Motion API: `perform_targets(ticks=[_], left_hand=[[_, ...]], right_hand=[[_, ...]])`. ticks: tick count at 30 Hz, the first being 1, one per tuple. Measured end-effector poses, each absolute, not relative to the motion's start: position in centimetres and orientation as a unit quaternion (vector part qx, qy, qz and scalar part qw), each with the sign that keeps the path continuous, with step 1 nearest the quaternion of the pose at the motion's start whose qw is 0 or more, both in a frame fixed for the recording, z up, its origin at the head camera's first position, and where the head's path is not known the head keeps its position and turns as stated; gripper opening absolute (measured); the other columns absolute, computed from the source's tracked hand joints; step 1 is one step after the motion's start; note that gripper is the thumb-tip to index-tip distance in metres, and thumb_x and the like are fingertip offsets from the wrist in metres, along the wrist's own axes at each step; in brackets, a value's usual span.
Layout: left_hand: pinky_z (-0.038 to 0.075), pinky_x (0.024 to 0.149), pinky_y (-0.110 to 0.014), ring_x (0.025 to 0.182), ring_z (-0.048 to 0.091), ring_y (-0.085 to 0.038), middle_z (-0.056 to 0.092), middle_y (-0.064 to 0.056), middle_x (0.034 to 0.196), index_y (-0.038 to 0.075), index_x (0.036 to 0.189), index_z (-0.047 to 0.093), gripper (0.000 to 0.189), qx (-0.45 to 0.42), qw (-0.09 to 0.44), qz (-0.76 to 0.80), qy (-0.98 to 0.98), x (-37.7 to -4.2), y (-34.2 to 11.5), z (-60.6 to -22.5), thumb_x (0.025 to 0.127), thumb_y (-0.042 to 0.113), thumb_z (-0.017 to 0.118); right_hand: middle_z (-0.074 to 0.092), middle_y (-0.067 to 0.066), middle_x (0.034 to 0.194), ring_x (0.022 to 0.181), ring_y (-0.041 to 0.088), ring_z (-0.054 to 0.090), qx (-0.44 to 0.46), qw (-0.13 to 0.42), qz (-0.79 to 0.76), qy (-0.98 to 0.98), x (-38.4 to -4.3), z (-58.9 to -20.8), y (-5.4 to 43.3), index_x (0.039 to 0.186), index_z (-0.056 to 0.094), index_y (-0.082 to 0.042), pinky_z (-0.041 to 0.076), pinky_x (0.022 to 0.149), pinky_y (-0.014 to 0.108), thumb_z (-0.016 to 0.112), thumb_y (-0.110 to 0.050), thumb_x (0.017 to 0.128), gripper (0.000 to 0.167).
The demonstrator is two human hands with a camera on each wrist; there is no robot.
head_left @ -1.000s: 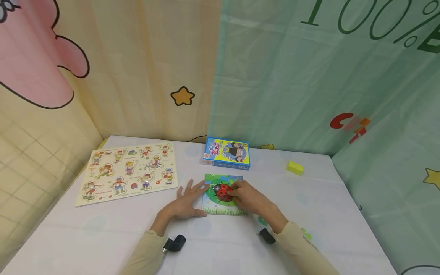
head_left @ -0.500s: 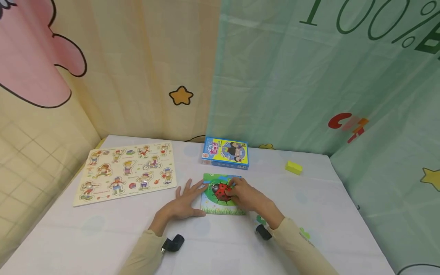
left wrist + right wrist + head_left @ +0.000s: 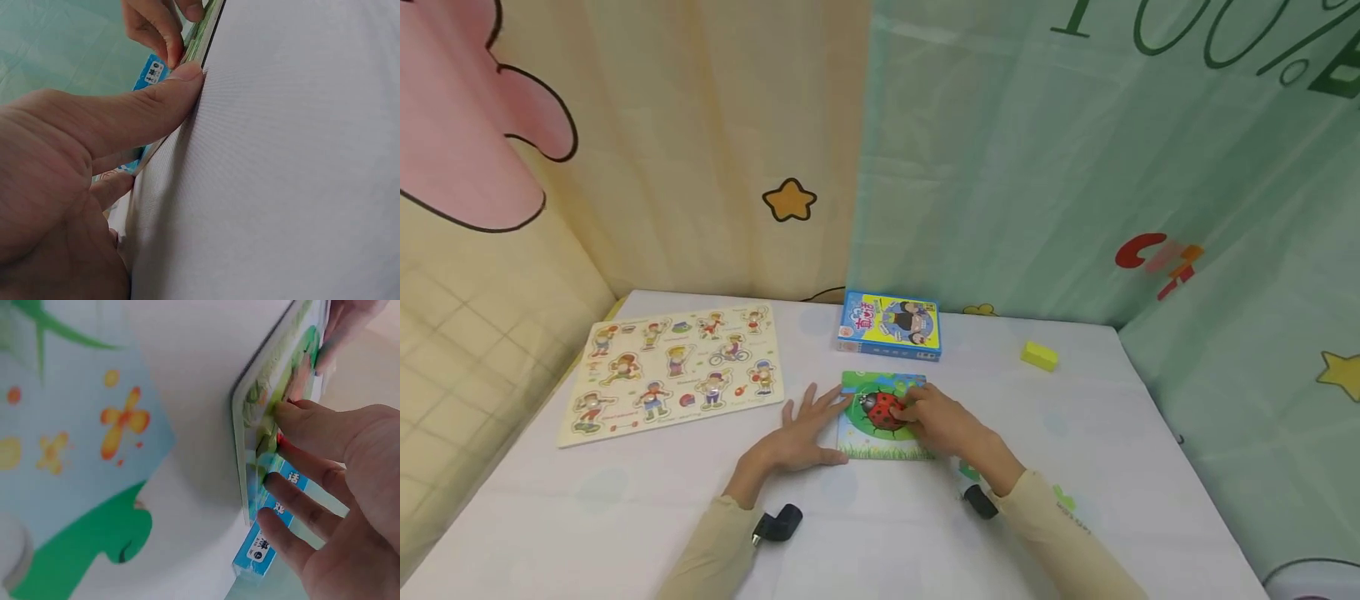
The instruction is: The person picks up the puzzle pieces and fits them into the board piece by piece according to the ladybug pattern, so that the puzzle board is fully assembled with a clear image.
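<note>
A small square ladybug puzzle board [image 3: 883, 447] lies flat on the white table. My left hand [image 3: 801, 437] is spread at its left side; fingertips touch that edge and the thumb lies by the lower left corner. In the left wrist view the left thumb [image 3: 150, 112] stretches along the board's edge. My right hand [image 3: 947, 425] arches over the right side, its thumb and forefinger on the red ladybug [image 3: 880, 410]. In the right wrist view the right hand [image 3: 337, 494] has thumb and fingertips against the picture. Whether they pinch a puzzle piece is hidden.
A blue and yellow card box [image 3: 889, 326] sits just behind the board. A larger wooden puzzle board [image 3: 673, 371] with sports figures lies at the left. The yellow block [image 3: 1039, 356] is at the back right. Curtains [image 3: 1000, 167] hang behind the table [image 3: 865, 542].
Both hands keep their places on the ladybug board, with only very slight finger movement. The head view has shifted a little.
</note>
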State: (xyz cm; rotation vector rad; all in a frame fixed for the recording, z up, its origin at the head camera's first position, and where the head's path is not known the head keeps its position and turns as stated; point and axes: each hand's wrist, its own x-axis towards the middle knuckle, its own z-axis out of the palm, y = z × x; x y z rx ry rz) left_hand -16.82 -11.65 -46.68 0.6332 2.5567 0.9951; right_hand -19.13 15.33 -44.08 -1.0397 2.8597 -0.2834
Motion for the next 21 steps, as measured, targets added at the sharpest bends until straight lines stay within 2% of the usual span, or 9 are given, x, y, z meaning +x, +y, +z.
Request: perform_targets(ticks=[7, 10, 15, 18, 21], left_hand=[[-0.015, 0.116, -0.069, 0.153, -0.015, -0.043, 0.011, -0.010, 0.170, 0.014, 0.159, 0.030, 0.088, 0.220, 0.159, 0.352, 0.896, -17.1, -11.8, -46.3, 0.087, 0.029, 0.078], [-0.015, 0.116, -0.069, 0.153, -0.015, -0.044, 0.011, -0.010, 0.169, 0.014, 0.159, 0.029, 0.088, 0.219, 0.159, 0.349, 0.897, -17.2, -11.8, -46.4, 0.087, 0.029, 0.077], [-0.015, 0.116, -0.069, 0.153, -0.014, -0.044, 0.011, -0.011, 0.169, 0.014, 0.159, 0.028, 0.089, 0.217, 0.154, 0.348, 0.899, -17.2, -11.7, -46.8, 0.087, 0.028, 0.077], [-0.015, 0.116, -0.069, 0.153, -0.014, -0.045, 0.011, -0.011, 0.169, 0.014, 0.160, 0.026, 0.089, 0.216, 0.153, 0.345, 0.900, -17.0, -11.5, -47.0, 0.088, 0.028, 0.076], [-0.014, 0.115, -0.070, 0.152, -0.013, -0.046, 0.012, -0.012, 0.169, 0.014, 0.160, 0.026, 0.088, 0.218, 0.153, 0.344, 0.900, -16.8, -11.4, -47.0, 0.088, 0.027, 0.076]], right_hand=[[0.051, 0.011, 0.144, 0.117, 0.030, 0.050, -0.350, 0.089, -0.062, 0.930, -19.0, -43.6, 16.3, 0.143, 0.057, -0.015, 0.051, 0.096, 0.045, 0.057, -0.011, 0.102, 0.041], [0.044, 0.013, 0.150, 0.121, 0.031, 0.047, -0.357, 0.115, -0.094, 0.922, -19.1, -43.8, 16.9, 0.149, 0.049, -0.012, 0.049, 0.099, 0.047, 0.053, -0.008, 0.102, 0.047], [0.033, 0.020, 0.159, 0.141, 0.043, 0.035, -0.363, 0.158, -0.190, 0.899, -19.4, -43.6, 18.1, 0.155, 0.034, -0.004, 0.037, 0.112, 0.058, 0.051, -0.005, 0.101, 0.056], [0.033, 0.022, 0.160, 0.146, 0.045, 0.030, -0.345, 0.147, -0.220, 0.900, -18.9, -43.1, 19.1, 0.154, 0.036, -0.003, 0.031, 0.115, 0.063, 0.054, -0.010, 0.101, 0.057], [0.041, 0.019, 0.156, 0.143, 0.042, 0.037, -0.306, 0.120, -0.220, 0.919, -17.6, -42.7, 20.2, 0.150, 0.044, -0.005, 0.035, 0.114, 0.061, 0.061, -0.017, 0.100, 0.054]])
